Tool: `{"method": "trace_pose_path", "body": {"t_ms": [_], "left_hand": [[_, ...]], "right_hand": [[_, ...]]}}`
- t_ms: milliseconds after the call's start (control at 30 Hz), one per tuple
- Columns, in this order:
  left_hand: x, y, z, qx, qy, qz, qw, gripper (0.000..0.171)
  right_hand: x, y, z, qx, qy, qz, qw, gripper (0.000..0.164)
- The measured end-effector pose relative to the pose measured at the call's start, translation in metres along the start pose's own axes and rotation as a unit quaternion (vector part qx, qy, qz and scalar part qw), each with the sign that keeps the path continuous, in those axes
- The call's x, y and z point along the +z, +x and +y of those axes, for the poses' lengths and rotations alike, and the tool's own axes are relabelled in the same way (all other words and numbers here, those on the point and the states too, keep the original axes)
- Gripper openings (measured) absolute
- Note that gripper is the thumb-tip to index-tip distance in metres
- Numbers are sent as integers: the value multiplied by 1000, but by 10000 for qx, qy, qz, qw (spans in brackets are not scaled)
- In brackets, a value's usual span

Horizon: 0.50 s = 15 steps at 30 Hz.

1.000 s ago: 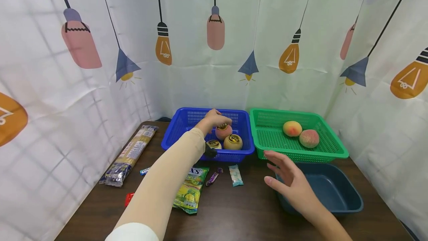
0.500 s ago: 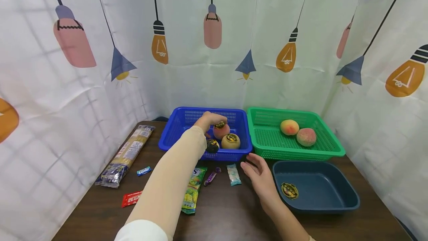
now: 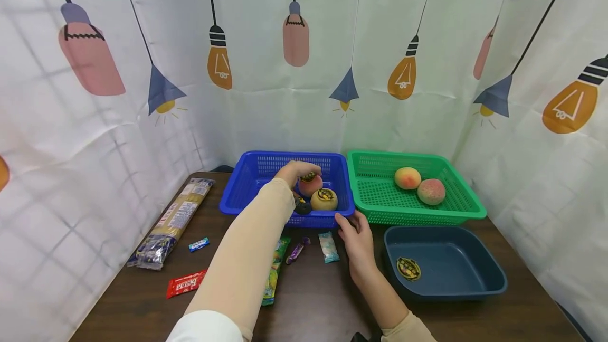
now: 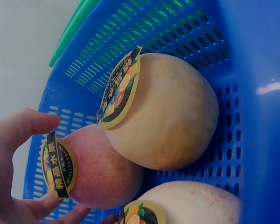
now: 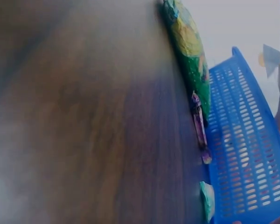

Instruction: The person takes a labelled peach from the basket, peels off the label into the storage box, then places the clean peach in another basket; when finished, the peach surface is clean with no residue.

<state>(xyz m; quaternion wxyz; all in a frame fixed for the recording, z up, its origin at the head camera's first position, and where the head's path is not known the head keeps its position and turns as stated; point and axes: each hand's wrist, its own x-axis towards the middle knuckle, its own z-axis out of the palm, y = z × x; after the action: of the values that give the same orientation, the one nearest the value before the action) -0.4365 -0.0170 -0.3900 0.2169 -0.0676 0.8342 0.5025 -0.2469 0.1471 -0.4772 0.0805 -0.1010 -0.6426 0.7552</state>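
One pink peach (image 4: pixel 107 172), in the basket (image 3: pixel 263 167), lies just under the left hand (image 3: pixel 296 171), the nearer, fingers loosely spread; right hand (image 3: pixel 358 244) at the basket's near right corner, grip cannot be told

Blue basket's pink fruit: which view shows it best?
The left wrist view: the pink fruit appears large and close. Head view: small, partly hidden by the left hand. Right wrist view: not clearly visible.

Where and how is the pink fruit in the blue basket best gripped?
Probably around its rounded sides, coming from above: the pink fruit sits inside the blue basket, whose walls would hinder a low approach, while paler fruits crowd its near side.
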Motion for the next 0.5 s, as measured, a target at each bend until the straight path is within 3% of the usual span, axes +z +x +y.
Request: {"method": "trace_pose_path", "body": {"t_ms": [100,333,500], "left_hand": [[2,2,1,-55,-111,-10,9999,73],[6,10,4,-97,130,-99,9998,59],[6,15,0,-247,21,69,9997,51]], "right_hand": [[2,5,1,-38,229,77,9997,63],[6,10,5,-86,624,170,9979,63],[7,12,9,-61,735,130,9972,61]]}}
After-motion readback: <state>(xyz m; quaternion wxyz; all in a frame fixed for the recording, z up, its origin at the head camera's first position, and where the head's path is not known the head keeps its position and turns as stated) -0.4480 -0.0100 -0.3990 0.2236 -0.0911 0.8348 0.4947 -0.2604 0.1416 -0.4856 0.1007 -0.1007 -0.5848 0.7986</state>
